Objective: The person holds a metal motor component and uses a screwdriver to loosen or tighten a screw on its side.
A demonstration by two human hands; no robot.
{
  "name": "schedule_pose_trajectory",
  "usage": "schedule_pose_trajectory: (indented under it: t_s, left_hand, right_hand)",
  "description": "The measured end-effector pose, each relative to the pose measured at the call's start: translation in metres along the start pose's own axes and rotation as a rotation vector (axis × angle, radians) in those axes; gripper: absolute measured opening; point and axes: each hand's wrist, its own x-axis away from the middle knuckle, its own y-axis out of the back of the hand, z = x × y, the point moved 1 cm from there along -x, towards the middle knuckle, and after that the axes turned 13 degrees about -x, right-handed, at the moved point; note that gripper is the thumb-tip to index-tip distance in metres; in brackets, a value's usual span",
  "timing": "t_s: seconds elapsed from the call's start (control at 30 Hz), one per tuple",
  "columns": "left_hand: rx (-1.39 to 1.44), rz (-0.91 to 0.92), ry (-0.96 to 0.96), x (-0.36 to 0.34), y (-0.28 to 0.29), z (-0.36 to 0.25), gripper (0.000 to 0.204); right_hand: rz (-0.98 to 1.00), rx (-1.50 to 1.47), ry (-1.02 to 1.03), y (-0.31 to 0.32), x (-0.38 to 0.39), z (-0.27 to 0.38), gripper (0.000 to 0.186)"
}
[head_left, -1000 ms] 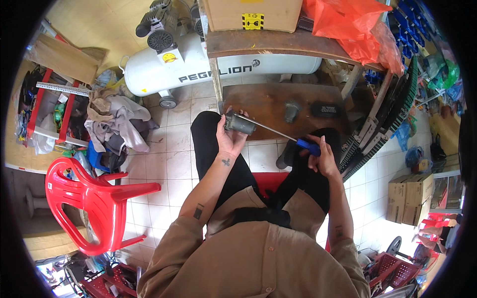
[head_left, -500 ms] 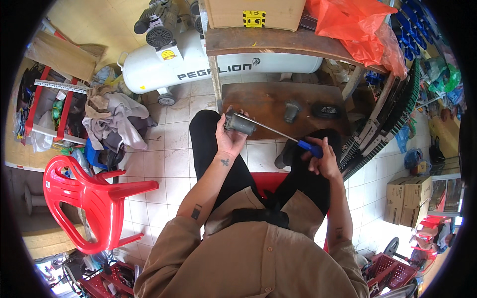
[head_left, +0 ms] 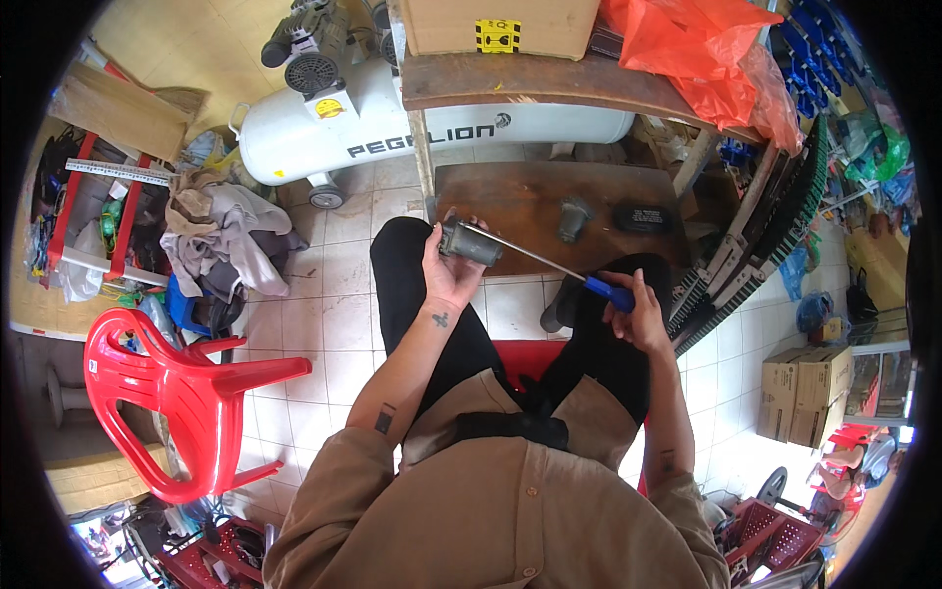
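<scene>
Over my left knee, my left hand (head_left: 449, 272) is wrapped round a dark grey cylindrical part (head_left: 473, 245), which lies tilted across the palm. A long screwdriver (head_left: 610, 292) with a blue handle is in my right hand (head_left: 638, 312), gripped by the handle above my right knee. Its thin metal shaft slants up and left, and the tip meets the far left end of the cylindrical part. The exact contact at the tip is too small to make out. A similar grey part (head_left: 575, 218) stands on the low brown board (head_left: 510, 196) ahead, beside a black oval object (head_left: 642, 217).
A white air compressor tank (head_left: 294, 137) lies behind the wooden shelf (head_left: 549, 83), which bears a cardboard box (head_left: 442, 29) and an orange plastic bag (head_left: 687, 49). To my left are a red plastic chair (head_left: 167, 393) and piled cloth (head_left: 221, 231). Cartons (head_left: 805, 393) stand at right.
Both hands, the cylindrical part and the screwdriver keep nearly the same pose. The whole view has shifted very slightly. At the far right edge, a person has come further into view.
</scene>
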Motion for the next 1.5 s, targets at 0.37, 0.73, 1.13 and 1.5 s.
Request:
schedule_pose_trajectory:
  t_s: [0.37, 0.73, 1.13, 1.5]
  left_hand:
    - [-0.048, -0.014, -0.013, 0.001, 0.000, 0.000, 0.037]
    - [-0.069, 0.023, -0.027, -0.001, -0.001, 0.003, 0.041]
    - [-0.027, 0.048, -0.053, -0.002, 0.001, 0.001, 0.039]
    - [-0.042, 0.069, -0.049, -0.001, 0.001, 0.000, 0.039]
  right_hand:
    - [-0.117, 0.095, 0.295, -0.024, -0.005, -0.008, 0.044]
    - [-0.086, 0.244, 0.423, -0.011, -0.004, -0.013, 0.039]
    - [-0.079, 0.157, 0.268, -0.005, -0.007, -0.014, 0.039]
    - [-0.055, 0.272, -0.152, -0.012, -0.002, 0.002, 0.038]
